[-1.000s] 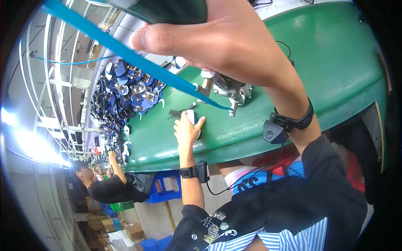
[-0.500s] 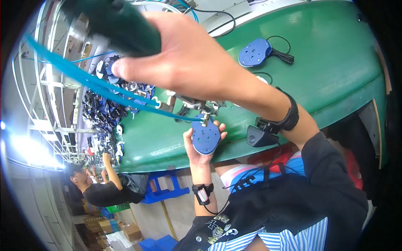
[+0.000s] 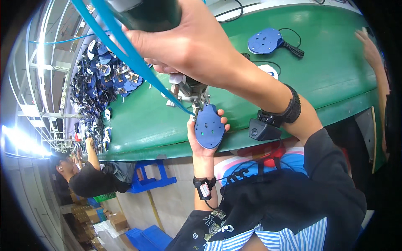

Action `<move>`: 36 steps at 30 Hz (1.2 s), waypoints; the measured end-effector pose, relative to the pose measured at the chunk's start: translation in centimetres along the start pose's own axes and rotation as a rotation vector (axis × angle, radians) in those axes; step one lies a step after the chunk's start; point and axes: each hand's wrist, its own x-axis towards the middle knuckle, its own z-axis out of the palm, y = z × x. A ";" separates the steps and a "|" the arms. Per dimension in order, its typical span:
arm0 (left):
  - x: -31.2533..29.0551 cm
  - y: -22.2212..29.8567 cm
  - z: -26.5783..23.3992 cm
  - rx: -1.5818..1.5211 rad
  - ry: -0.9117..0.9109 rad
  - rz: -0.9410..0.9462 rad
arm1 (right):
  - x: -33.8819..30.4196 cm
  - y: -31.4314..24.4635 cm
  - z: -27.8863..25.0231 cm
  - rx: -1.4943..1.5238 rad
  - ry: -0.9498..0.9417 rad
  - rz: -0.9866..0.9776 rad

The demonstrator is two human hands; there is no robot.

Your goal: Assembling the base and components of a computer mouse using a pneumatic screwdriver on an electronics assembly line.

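My left hand [image 3: 201,149] is closed round the edges of a blue rounded plastic housing [image 3: 210,133], its holed face up. My right hand [image 3: 188,48] grips the dark green body of an air-powered screwdriver [image 3: 155,14]. The metal tip end [image 3: 195,109] of that tool is at the upper left edge of the housing. Whether the tip touches it, I cannot tell. A light blue air hose [image 3: 138,65] runs across in front of my right hand down to the tip. Most of my right fingers are hidden behind the tool.
Another blue housing [image 3: 264,41] with a bundled black cable [image 3: 292,49] lies on the green table [image 3: 326,67]. A white part [image 3: 268,70] is partly behind my right forearm. Blue housings in a heap [image 3: 104,75] cover the left. A co-worker [image 3: 90,178] sits there; another person's arm [image 3: 372,54] reaches in at right.
The view has shifted a little. The screwdriver has moved toward the housing's upper left edge. Another person's hand and arm have come into view at the right.
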 end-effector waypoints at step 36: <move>0.3 0.2 0.3 -0.016 0.040 0.002 | 0.5 -1.0 -0.4 0.095 -0.008 -0.159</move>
